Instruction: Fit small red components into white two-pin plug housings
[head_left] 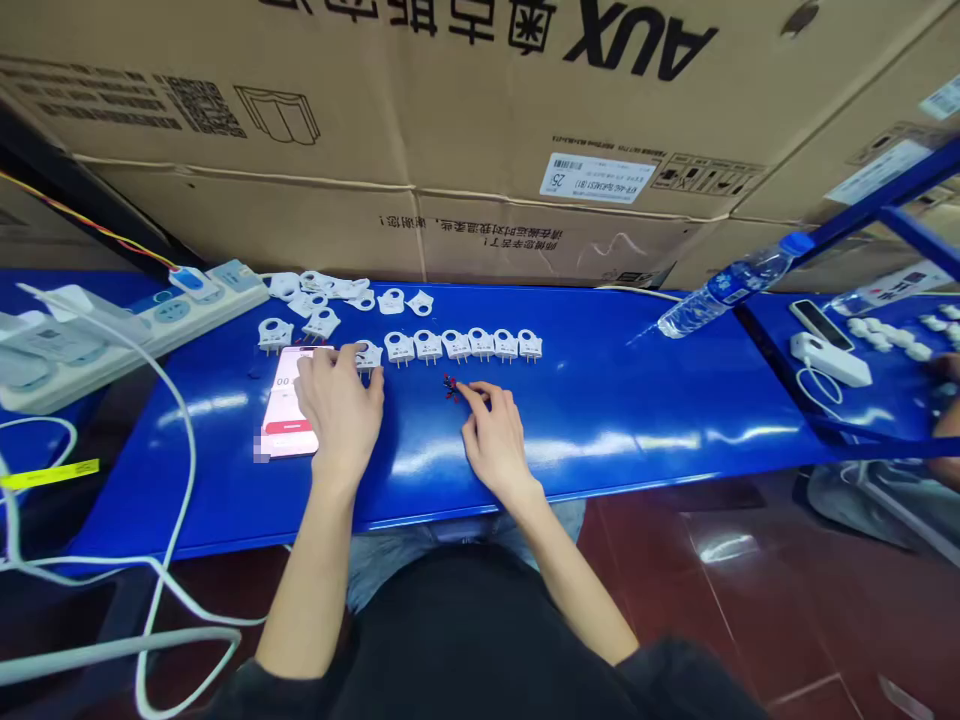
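Note:
My left hand (339,402) lies on the blue table (600,400), partly over a pink-screened phone (286,410), its fingertips touching a white plug part (367,355). A row of several white plug parts (463,345) stands just beyond, with a loose heap of more plug parts (322,295) further back left. My right hand (495,440) rests on the table with its fingers bent, the fingertips reaching a small cluster of tiny red pieces (451,386). I cannot make out whether either hand pinches anything.
A white power strip (150,325) with cables sits at the left. Large cardboard boxes (480,150) wall the back. A plastic water bottle (724,290) lies at the right. On the neighbouring table, a phone (821,323), white parts (892,338) and another person's hand (946,368).

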